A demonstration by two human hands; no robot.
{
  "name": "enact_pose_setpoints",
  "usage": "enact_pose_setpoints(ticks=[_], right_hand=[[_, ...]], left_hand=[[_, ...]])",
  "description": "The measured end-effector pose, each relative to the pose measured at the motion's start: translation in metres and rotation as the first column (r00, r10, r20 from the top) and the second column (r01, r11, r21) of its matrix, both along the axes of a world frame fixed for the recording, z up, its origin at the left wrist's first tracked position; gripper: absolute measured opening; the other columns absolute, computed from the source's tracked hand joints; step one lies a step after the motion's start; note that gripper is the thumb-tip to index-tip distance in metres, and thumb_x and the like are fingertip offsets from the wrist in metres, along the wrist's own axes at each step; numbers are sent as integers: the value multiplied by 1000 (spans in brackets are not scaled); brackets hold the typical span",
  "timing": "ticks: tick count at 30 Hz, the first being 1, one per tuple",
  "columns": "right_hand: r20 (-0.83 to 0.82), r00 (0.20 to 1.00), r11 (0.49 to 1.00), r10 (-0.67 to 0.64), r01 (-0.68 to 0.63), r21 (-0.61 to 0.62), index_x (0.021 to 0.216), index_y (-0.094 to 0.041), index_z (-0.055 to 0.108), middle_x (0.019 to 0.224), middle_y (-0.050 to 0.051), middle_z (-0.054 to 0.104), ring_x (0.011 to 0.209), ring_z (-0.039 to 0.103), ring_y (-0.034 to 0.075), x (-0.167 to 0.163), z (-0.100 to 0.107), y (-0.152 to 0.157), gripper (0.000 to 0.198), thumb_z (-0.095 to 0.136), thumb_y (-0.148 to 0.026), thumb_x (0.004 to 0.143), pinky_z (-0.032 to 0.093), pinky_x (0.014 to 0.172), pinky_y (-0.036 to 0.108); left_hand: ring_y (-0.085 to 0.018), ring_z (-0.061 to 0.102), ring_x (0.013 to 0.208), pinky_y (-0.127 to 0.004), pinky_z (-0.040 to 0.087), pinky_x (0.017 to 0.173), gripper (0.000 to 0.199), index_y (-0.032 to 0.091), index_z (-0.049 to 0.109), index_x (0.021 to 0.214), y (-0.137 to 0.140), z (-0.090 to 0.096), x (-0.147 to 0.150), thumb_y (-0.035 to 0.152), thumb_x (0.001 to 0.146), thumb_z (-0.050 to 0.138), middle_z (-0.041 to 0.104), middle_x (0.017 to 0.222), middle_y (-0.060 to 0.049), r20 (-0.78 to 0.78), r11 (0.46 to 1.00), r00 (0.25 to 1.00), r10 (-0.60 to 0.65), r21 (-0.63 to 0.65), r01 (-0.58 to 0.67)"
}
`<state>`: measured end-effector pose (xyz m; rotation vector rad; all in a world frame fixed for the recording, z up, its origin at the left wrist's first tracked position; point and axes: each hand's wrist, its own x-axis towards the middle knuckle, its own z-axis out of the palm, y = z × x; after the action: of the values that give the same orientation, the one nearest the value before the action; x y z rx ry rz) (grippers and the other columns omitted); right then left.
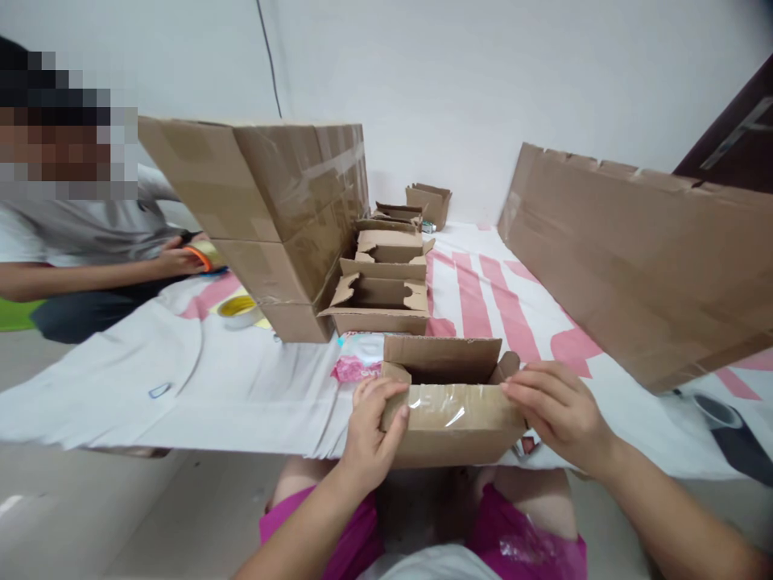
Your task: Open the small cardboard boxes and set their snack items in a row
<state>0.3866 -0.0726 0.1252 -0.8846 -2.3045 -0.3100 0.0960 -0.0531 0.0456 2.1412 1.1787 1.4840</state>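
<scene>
An open cardboard box point(456, 445) stands at the table's near edge, right in front of me. Its back flap is upright, and clear tape shines on its front flap. My left hand point(375, 419) grips the box's left front corner, thumb on the outside and fingers over the edge. At the right front corner, my right hand point(559, 407) pinches the cardboard between thumb and fingers. Just behind the left side of the box lies a pink and white plastic packet point(361, 357). A small red and silver item point(527, 445) shows partly below my right hand.
Several open boxes point(380, 321) line up toward the wall, beside a tall stack of taped boxes point(302, 185). A large cardboard sheet point(640, 258) leans at right. Tape rolls point(238, 309) lie at left; a person's hand point(181, 256) there holds an orange-rimmed roll. Another roll point(717, 411) is at right.
</scene>
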Motion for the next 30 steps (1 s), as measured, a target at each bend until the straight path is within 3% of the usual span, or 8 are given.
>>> enact_pose_setpoints(ticks=[3,5,7,10,12,18,22,30], right_hand=[[79,989,979,122,-107,-172,110,-22,63,102,7,69,99,58,23,-21,11,-3,25,51,-10,92,48,84,39],[-61,988,910,141,-153,-384,108,-22,62,102,7,67,96,59,20,-32,14,-6,20,49,-15,95,49,81,36],[-269,963,780,-2,-167,-603,104,-22,60,98,6,64,88,60,18,-38,15,-11,14,48,-25,97,50,75,31],[-456,828,517,-327,-247,-820,100,-23,57,88,3,61,81,59,16,-40,17,-15,21,50,-42,96,51,72,29],[-518,734,386,-440,-367,-846,98,-23,56,87,2,60,84,58,17,-40,19,-17,26,53,-49,94,51,78,32],[-626,599,177,-500,-637,-750,96,-22,60,87,2,61,85,58,15,-51,28,-23,28,61,-49,89,46,80,30],[-627,494,109,-602,-727,-678,91,-20,61,82,1,60,81,58,13,-59,21,-20,30,68,-49,85,48,86,33],[-632,419,110,-652,-772,-626,87,-19,62,79,-1,59,76,57,12,-61,14,-15,28,71,-46,83,50,91,41]], left_hand=[[-22,61,98,-40,42,93,20,21,57,108,-5,-1,-1,20,89,52,66,100,-6,-34,999,999,-7,35,9],[-22,60,99,-41,41,95,20,20,56,108,-7,-3,-2,19,89,51,66,100,-6,-51,999,999,-12,48,14],[-22,60,100,-42,39,97,20,20,56,108,-9,-5,-3,17,89,50,66,101,-6,-66,998,998,-19,55,23],[-23,59,102,-44,35,100,23,21,55,110,-13,-9,-5,15,89,48,66,102,-6,-82,998,996,-31,58,36],[-23,59,103,-44,34,101,23,21,54,110,-15,-10,-6,15,88,48,66,102,-6,-87,997,996,-31,62,37],[-23,60,101,-43,37,99,23,20,54,109,-13,-11,-5,15,88,49,66,100,-6,-61,997,998,-27,74,31],[-23,59,102,-43,37,99,23,20,54,110,-13,-12,-5,15,88,49,65,100,-7,-49,996,998,-40,77,43],[-23,59,103,-44,37,100,24,20,54,110,-13,-14,-5,14,87,49,65,101,-7,-36,996,998,-43,80,46]])
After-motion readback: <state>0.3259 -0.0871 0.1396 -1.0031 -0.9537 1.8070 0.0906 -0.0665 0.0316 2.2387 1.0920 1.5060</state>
